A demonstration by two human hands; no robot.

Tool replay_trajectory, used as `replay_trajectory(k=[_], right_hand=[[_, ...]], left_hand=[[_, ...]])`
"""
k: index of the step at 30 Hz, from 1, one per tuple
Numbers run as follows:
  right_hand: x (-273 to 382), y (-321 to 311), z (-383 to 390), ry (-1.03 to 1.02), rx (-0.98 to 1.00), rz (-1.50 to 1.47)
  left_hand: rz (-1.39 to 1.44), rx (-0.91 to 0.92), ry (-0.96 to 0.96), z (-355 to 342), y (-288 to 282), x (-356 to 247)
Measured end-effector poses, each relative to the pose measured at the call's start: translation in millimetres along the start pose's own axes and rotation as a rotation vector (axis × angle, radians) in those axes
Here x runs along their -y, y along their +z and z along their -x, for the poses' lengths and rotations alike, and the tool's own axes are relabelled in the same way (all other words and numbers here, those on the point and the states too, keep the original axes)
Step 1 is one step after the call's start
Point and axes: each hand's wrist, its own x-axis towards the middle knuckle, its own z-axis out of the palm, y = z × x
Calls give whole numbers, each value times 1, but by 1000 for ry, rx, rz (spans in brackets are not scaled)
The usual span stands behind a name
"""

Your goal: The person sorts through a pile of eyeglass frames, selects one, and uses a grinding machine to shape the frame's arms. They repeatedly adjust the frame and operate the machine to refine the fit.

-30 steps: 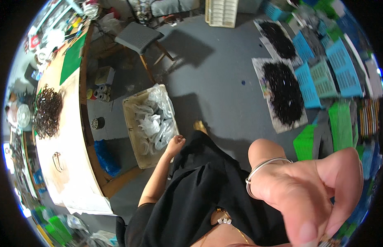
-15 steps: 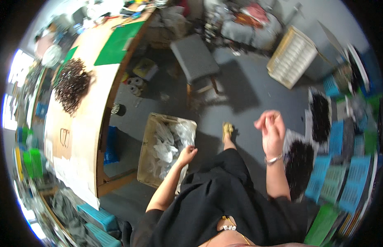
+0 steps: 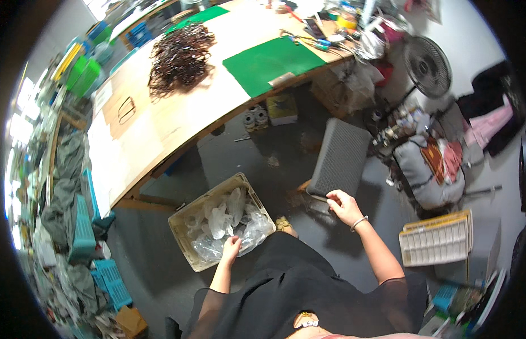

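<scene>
A beige plastic bin, filled with clear plastic bags, is in front of me to the left. The fingers of my left hand are closed at its near rim; the bags partly hide the fingertips. My right hand, a bracelet at the wrist, is raised over the floor ahead and to the right. Its fingers are loosely bent, thumb apart, with nothing visible in them. Behind it is a grey-topped stool; whether the fingertips touch its near corner is unclear.
A long worktable holds a dark pile of eyeglass frames, one separate frame and a green mat. A fan, a cloth-covered grey seat and cream trays stand to the right. Blue baskets lie left.
My view has turned right, bringing in the fan. The bin now lies squarely ahead of my left arm, with that hand still at its rim. My right hand has moved forward and left, near the stool.
</scene>
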Motion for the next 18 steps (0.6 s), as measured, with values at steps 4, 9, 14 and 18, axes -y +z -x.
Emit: replay_trajectory(k=[4, 9, 14, 18], right_hand=[[-46, -25, -43, -147, 22, 436], [-120, -40, -85, 116, 14, 413], [-87, 2, -164, 6, 261, 329], [-34, 28, -240, -198, 498, 404]], left_hand=[[-57, 13, -237, 8, 12, -26], [73, -127, 13, -24, 21, -87], [19, -190, 219, -64, 25, -110], [283, -261, 4, -63, 31, -160]])
